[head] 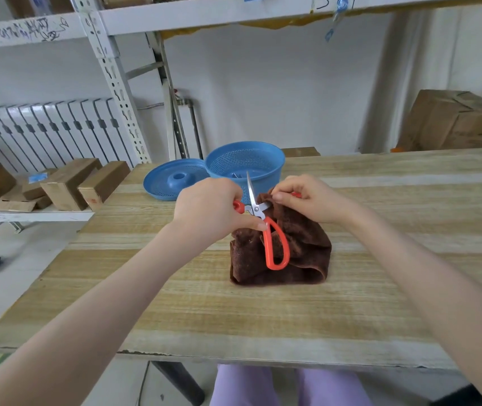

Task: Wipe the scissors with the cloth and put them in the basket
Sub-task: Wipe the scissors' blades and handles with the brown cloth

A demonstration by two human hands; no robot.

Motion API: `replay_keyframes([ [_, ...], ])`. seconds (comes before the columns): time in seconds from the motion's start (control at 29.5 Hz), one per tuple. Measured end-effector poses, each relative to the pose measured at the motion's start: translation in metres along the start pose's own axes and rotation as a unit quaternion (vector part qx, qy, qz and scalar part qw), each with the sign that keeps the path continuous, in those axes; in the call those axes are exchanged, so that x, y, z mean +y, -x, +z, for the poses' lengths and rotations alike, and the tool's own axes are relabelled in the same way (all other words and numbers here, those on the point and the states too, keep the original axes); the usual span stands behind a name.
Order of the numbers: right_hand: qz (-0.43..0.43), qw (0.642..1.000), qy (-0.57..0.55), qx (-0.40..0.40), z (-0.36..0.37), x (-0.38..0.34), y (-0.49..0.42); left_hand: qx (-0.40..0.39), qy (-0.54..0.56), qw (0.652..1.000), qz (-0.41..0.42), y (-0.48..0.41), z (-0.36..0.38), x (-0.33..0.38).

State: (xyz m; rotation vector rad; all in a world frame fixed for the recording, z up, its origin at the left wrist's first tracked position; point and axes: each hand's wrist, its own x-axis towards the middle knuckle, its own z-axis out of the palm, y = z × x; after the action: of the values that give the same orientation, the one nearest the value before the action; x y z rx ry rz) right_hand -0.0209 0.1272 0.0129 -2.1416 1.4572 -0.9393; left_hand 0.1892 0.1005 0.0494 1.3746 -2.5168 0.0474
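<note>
While left hand (207, 210) grips scissors (255, 211) — right hand (307, 200) (curled) pinches cloth (307, 253).

I get a bright, even feed: soft, diffuse light over the table (380, 259), and I cannot tell its source. Shadows are faint; the darkest sit in the folds of the cloth (307, 253) on the table. No glare, just a pale glint on the scissors (252, 194). The wide lens bows the shelf beam (233, 19) above the table. Behind the table, the radiator (43, 127) and cardboard box (453, 121) look soft, slightly smeared
</note>
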Motion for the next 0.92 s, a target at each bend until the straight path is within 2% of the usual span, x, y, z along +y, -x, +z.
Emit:
replay_keyframes([
  [0.14,0.023,0.997,-0.065,-0.028,0.003,0.007,0.001,-0.009,-0.003,1.000,-0.003,0.001,0.005,0.000],
  [0.34,0.034,0.995,-0.081,-0.046,0.004,0.016,0.005,-0.025,-0.002,1.000,-0.005,0.003,0.011,0.002],
  [0.41,0.072,0.996,-0.057,-0.002,-0.005,0.026,0.010,-0.026,-0.006,1.000,-0.005,0.005,0.010,-0.004],
  [0.51,0.160,0.979,-0.053,0.115,-0.015,0.039,0.015,-0.024,-0.011,1.000,-0.015,0.005,0.007,-0.013],
  [0.58,0.142,0.967,-0.078,0.197,-0.008,0.028,0.010,-0.031,-0.017,0.999,-0.010,0.004,0.008,-0.012],
  [0.61,0.109,0.970,-0.070,0.207,-0.002,0.019,0.008,-0.034,-0.022,0.999,-0.003,0.004,0.010,-0.009],
  [0.64,0.070,0.979,-0.047,0.186,0.005,0.009,0.008,-0.034,-0.025,0.999,0.003,0.003,0.011,-0.007],
  [0.75,-0.020,0.994,0.104,0.040,0.023,-0.007,0.014,-0.028,-0.034,0.999,0.015,0.001,0.014,-0.005],
  [0.81,-0.021,0.990,0.142,-0.011,0.024,-0.011,0.017,-0.034,-0.039,0.998,0.026,0.002,0.015,-0.005],
  [0.92,-0.015,0.990,0.129,-0.047,0.021,-0.016,0.018,-0.044,-0.042,0.997,0.042,0.004,0.016,-0.009],
])
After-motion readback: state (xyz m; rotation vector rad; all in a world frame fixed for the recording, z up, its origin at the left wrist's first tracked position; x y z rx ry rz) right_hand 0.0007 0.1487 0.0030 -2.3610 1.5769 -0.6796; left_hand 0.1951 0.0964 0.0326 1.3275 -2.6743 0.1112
